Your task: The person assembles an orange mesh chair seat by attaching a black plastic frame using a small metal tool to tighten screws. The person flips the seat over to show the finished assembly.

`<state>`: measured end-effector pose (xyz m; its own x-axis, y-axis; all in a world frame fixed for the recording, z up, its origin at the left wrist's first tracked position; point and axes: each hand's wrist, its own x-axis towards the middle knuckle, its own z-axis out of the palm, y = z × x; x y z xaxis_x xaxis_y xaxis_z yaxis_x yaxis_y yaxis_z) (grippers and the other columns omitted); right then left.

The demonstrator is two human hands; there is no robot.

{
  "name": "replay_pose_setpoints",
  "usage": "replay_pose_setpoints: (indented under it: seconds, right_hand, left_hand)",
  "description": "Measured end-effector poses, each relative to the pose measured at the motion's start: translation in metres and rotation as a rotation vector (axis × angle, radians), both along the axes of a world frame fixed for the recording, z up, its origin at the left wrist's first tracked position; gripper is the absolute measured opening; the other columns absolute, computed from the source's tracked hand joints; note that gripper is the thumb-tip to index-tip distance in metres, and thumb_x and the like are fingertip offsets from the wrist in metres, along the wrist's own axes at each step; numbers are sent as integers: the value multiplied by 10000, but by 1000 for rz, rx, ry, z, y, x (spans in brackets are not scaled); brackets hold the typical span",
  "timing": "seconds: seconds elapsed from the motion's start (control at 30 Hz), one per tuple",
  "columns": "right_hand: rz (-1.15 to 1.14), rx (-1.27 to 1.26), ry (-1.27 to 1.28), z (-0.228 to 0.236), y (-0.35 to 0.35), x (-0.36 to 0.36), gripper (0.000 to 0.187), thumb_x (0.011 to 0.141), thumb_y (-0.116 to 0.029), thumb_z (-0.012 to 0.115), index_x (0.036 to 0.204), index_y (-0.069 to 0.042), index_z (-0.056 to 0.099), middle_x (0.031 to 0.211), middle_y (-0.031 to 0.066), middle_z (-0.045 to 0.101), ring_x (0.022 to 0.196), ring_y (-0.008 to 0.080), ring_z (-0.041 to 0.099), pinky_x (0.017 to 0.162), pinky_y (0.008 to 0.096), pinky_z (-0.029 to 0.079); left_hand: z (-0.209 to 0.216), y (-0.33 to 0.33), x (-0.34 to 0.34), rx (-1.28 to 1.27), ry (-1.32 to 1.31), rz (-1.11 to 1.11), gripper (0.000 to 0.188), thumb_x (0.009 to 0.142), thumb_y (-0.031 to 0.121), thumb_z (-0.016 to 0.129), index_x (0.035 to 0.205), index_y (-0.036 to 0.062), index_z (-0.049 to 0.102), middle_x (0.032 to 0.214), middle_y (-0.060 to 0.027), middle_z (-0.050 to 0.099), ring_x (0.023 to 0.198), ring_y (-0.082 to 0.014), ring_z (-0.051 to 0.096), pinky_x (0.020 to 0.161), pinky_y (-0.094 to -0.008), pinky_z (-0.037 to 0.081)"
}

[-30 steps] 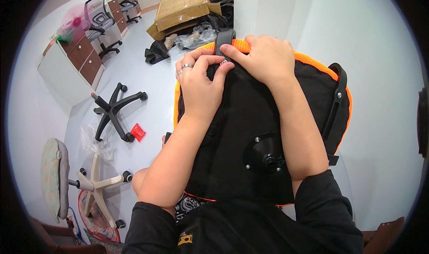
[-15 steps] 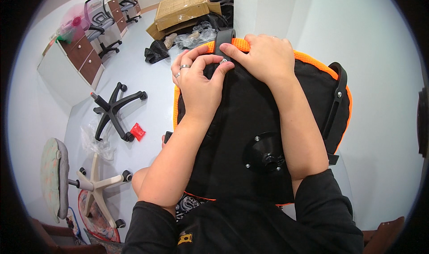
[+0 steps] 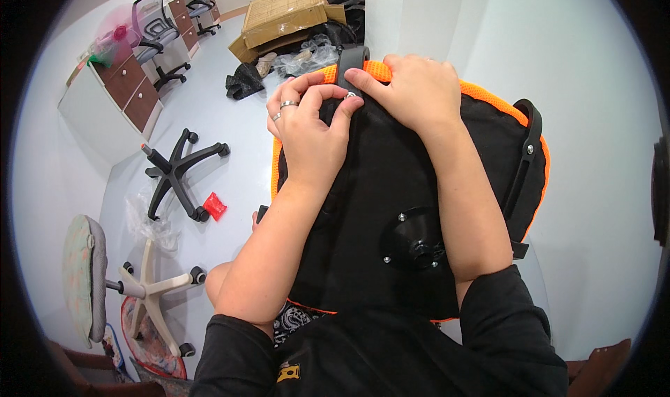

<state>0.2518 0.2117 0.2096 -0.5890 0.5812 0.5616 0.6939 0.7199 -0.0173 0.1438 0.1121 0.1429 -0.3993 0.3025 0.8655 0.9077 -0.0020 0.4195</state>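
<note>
An office chair seat rests upturned across my lap, its underside black and its edge orange mesh. At its far edge a black armrest is set against the seat. My left hand pinches a small silver screw between thumb and forefinger at the inner end of that armrest. My right hand grips the seat's far edge, its thumb against the armrest; its fingertips are hidden beyond the edge. A second armrest is bolted along the right side. A round black mount with silver screws sits on the underside.
On the floor to the left are a black five-star chair base, a small red packet and a clear plastic bag. A stool with a pale base stands nearer. A cardboard box lies at the back; a white wall rises at right.
Both hands keep nearly the same place and grip. The left thumb and forefinger have shifted very slightly around the screw.
</note>
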Motion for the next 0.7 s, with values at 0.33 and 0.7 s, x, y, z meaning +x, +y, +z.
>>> replay_pose_setpoints:
  seconds: [0.33,0.7]
  right_hand:
    - [9,46,18,-2,3,1,743,773,-780,411,797,-102,712,700,95,675,704,246,662,686,389,420]
    - [9,21,11,-1,-2,-1,734,767,-777,425,794,-99,707,720,94,678,721,248,661,695,391,421]
  left_hand:
    - [9,-7,0,-22,9,-77,152,746,231,747,832,121,686,1038,-59,603,1090,-292,460,931,-434,309]
    - [3,-4,-8,2,183,2,178,777,217,729,839,66,657,1011,-92,624,1066,-298,488,943,-400,349]
